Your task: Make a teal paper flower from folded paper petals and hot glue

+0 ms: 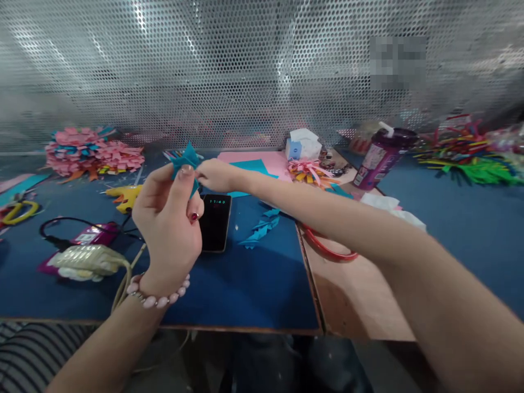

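Note:
My left hand [170,218], with a beaded bracelet at the wrist, is raised above the table and pinches a folded blue paper piece [186,158] between thumb and fingers. My right hand [219,174] reaches across from the right, its closed fingertips at the right side of that piece; what they hold, if anything, is hidden. Behind my left hand a dark phone [216,224] lies on the table. Small cut blue paper pieces [260,230] lie to the phone's right. Blue sheets [249,166] rest on a pink sheet [278,160] further back.
A yellow glue gun [125,196], yellow-handled scissors [20,212], a power strip with cable [90,259] and a pink paper bundle [90,153] are left. A purple cup [382,155], tissue box [303,146], red ring-shaped object [327,250] and colourful strips [475,158] are right. Perforated metal stands behind.

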Available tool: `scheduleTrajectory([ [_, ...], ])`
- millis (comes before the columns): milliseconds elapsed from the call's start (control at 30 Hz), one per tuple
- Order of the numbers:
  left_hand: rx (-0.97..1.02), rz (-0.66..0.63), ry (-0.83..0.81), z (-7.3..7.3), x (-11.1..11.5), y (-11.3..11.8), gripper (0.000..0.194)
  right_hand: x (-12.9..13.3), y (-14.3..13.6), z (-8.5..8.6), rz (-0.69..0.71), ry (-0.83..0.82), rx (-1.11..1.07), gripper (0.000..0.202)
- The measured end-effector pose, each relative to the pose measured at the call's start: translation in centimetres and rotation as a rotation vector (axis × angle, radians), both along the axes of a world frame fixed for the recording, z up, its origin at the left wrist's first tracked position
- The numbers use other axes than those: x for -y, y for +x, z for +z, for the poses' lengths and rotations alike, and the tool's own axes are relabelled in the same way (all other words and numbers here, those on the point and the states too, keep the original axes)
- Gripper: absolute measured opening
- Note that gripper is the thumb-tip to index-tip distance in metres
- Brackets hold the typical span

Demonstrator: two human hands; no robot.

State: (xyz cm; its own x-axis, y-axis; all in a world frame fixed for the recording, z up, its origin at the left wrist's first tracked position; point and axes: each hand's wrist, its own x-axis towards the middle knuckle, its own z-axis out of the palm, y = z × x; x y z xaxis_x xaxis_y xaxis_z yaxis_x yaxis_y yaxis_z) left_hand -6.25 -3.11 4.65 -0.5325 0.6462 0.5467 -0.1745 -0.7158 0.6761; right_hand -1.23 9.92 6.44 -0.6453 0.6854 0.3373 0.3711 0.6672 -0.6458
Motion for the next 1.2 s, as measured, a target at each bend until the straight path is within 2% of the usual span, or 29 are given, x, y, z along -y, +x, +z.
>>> scheduleTrajectory([
  [67, -0.011, -0.008, -0.028, -0.4, 0.1, 0.3, 0.005, -1.1, 3.7, -0.6, 0.087, 0.092, 0.160, 0.015],
  [100, -0.020, -0.015, -0.043, -0.6, 0.1, 0.5, 0.006, -1.3, 5.7, -1.1, 0.139, 0.265, 0.378, 0.013],
  [133, -0.031, -0.023, -0.061, -0.8, 0.1, 0.7, 0.008, -1.4, 7.7, -1.6, 0.161, 0.301, 0.443, 0.011],
  [233, -0.062, -0.060, -0.121, -1.5, 0.0, 1.2, 0.013, -1.1, 12.6, -3.4, 0.210, 0.310, 0.536, 0.014],
  [300, -0.093, -0.075, -0.151, -1.9, 0.0, 1.5, 0.014, -0.8, 14.5, -4.4, 0.216, 0.315, 0.566, 0.021],
  [400, -0.122, -0.096, -0.187, -2.4, 0.0, 1.9, 0.017, -0.7, 15.5, -5.4, 0.235, 0.333, 0.597, 0.023],
  [500, -0.139, -0.116, -0.217, -2.7, -0.1, 2.3, 0.019, -0.8, 15.5, -5.8, 0.255, 0.350, 0.586, 0.014],
  [667, -0.080, -0.152, -0.364, -2.7, -0.6, 2.7, 0.020, -0.4, 15.9, -6.0, 0.330, 0.388, 0.455, 0.008],
  [767, -0.017, -0.199, -0.413, -2.9, -1.2, 2.7, 0.020, 0.4, 16.6, -5.7, 0.302, 0.400, 0.405, 0.007],
  [933, 0.066, -0.346, -0.502, -3.4, -1.7, 2.9, 0.022, 2.3, 18.0, -5.2, 0.182, 0.324, 0.292, 0.013],
  [1100, 0.117, -0.528, -0.576, -3.2, -1.5, 4.3, 0.019, 4.9, 19.1, -5.4, 0.138, 0.269, 0.146, 0.043],
  [1200, 0.159, -0.581, -0.588, -2.9, -1.8, 4.9, 0.018, 6.0, 19.8, -5.6, 0.168, 0.314, 0.070, 0.029],
])
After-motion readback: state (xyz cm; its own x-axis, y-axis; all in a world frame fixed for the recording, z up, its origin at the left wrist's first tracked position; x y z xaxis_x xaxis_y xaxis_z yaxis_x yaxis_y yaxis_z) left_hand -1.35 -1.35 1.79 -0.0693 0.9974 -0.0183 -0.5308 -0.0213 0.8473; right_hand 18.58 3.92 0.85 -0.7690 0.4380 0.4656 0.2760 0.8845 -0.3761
